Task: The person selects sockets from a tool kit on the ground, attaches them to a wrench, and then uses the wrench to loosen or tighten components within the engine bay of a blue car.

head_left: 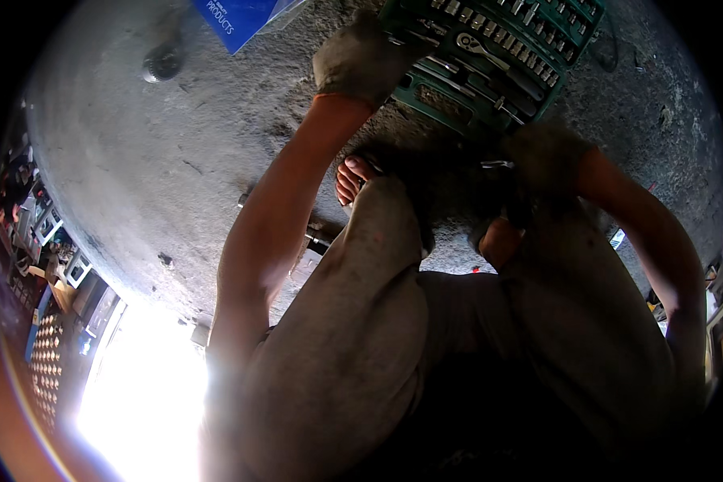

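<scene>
A green socket set case (434, 104) lies unfolded on the floor at the top, with rows of silver sockets (498, 32) and a ratchet handle (478, 48) in its slots. My left hand (361, 60), in a greyish work glove with an orange cuff, reaches over the case's left edge; its fingers sink into shadow there. Below the case's lower right corner is my right hand (546, 157), gloved and very dark. A small shiny metal piece (496, 164) shows right beside its fingers; whether they grip it I cannot make out.
On the rough concrete floor (128, 153) a dark round metal part (162, 63) lies at the upper left. A blue printed packet (237, 20) sits left of the case. My foot (355, 178) is just below the case. Cluttered goods (48, 233) line the far left.
</scene>
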